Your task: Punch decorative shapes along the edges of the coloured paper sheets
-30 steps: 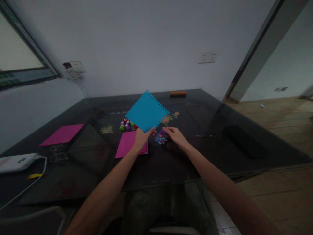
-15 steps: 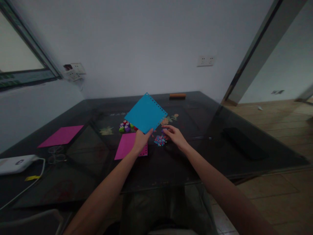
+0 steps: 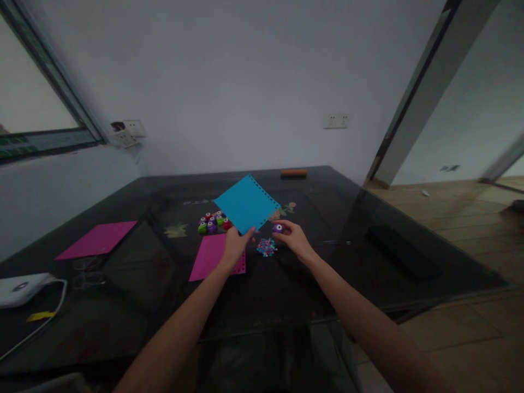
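A dark glass table (image 3: 286, 284) fills the middle of the view. It is set against a pale wall (image 3: 245, 82), with a window frame (image 3: 49, 103) at the left and a doorway post (image 3: 413, 103) at the right. A wooden floor (image 3: 462, 218) is seen beyond the table's right edge. Printed flower patterns (image 3: 286, 208) show under the glass. A faint line of writing (image 3: 194, 202) is present on the table top near the far side, but it is too blurred to be read. A double wall socket (image 3: 336, 120) is mounted on the far wall, and a second socket block (image 3: 125, 132) is fixed in the left corner.

The left hand (image 3: 235, 245) is closed on the lower corner of a blue sheet (image 3: 246, 203), which is held tilted above the table; punched holes run along its right edge. The right hand (image 3: 295, 240) is closed around a small purple punch (image 3: 279, 227), held just beside the lower edge of the blue sheet. A heap of punched paper bits (image 3: 266, 248) lies on the glass between the two hands.

A pink sheet (image 3: 213, 256) lies flat under the left wrist. A second pink sheet (image 3: 97, 239) lies well apart at the left. A cluster of coloured punches (image 3: 213, 222) stands behind the pink sheet. A white device (image 3: 20, 287) with a cable (image 3: 41, 322) lies at the near left edge. An orange block (image 3: 293, 172) rests at the far edge, and a dark flat object (image 3: 403, 252) lies at the right.
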`<state>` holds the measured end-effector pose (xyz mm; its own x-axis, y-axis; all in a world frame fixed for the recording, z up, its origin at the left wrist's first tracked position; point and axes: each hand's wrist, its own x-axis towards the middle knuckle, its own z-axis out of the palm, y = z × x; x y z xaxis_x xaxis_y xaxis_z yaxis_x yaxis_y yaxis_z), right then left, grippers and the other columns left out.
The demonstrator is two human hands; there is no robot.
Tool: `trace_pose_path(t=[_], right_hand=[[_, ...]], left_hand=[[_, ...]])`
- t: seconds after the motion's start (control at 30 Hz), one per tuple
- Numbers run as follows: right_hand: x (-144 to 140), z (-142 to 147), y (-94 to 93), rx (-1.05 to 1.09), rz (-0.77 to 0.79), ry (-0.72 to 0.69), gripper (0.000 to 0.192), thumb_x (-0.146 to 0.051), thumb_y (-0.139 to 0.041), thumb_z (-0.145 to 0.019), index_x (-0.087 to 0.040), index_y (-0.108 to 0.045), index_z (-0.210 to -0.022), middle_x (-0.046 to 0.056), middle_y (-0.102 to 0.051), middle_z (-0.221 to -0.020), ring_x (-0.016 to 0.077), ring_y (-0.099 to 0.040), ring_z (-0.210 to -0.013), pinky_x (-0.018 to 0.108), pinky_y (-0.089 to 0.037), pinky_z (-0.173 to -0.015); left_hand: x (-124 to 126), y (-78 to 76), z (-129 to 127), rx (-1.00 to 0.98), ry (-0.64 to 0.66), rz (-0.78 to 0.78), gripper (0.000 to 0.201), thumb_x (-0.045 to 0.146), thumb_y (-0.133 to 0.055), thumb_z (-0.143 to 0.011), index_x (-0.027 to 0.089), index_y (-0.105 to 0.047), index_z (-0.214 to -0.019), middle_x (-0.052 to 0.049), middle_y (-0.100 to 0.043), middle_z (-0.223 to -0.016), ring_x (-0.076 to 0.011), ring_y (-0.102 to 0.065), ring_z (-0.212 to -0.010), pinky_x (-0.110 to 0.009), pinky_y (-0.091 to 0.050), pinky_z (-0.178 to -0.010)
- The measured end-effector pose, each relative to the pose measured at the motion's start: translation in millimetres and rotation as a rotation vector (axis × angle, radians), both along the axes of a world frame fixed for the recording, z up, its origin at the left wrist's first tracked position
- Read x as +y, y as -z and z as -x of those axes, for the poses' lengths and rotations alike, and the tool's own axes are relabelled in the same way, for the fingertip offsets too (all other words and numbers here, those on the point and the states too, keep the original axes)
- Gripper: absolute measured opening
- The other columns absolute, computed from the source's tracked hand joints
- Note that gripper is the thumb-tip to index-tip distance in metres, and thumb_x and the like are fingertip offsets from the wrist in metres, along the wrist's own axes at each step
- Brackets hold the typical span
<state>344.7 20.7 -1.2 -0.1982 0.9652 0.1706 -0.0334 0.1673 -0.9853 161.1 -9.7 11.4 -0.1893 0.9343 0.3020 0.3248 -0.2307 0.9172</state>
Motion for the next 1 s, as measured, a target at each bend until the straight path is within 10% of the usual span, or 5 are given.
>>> trace_pose_path(t=[0.27, 0.5, 1.0], right_hand=[[51.4, -38.0, -12.6, -0.09, -0.106, 0.138, 0.033, -0.033, -0.066, -0.065, -0.019, -0.053, -0.091, 0.0, -0.065, -0.073, 0.0137, -0.058, -0.054, 0.026, -0.044, -0.052], [108.4, -89.0, 8.7, -0.712, -0.216, 0.538, 0.025, -0.028, -0.06, -0.074, -0.013, -0.065, -0.094, 0.013, -0.067, -0.094, 0.0219, -0.062, -0.086, 0.034, -0.044, -0.077], [111.7, -109.5, 26.7, -1.104, -0.168, 0.643, 0.029, -0.031, -0.058, -0.081, -0.017, -0.065, -0.106, 0.014, -0.059, -0.111, 0.0267, -0.05, -0.106, 0.035, -0.039, -0.085]], left_hand=[[1.3, 2.5, 0.5, -0.072, -0.012, 0.056, 0.03, 0.039, -0.063, -0.07, 0.01, -0.068, -0.078, -0.009, -0.072, -0.071, -0.0186, -0.063, -0.057, -0.026, -0.045, -0.054], [0.3, 0.5, -1.0, -0.069, 0.011, 0.067, 0.031, 0.042, -0.065, -0.067, 0.012, -0.067, -0.074, -0.008, -0.072, -0.067, -0.0192, -0.062, -0.053, -0.027, -0.045, -0.053], [-3.1, 3.5, -7.9, 0.05, 0.073, 0.097, 0.033, 0.046, -0.061, -0.07, 0.013, -0.061, -0.064, -0.009, -0.069, -0.065, -0.0232, -0.064, -0.064, -0.032, -0.047, -0.063]])
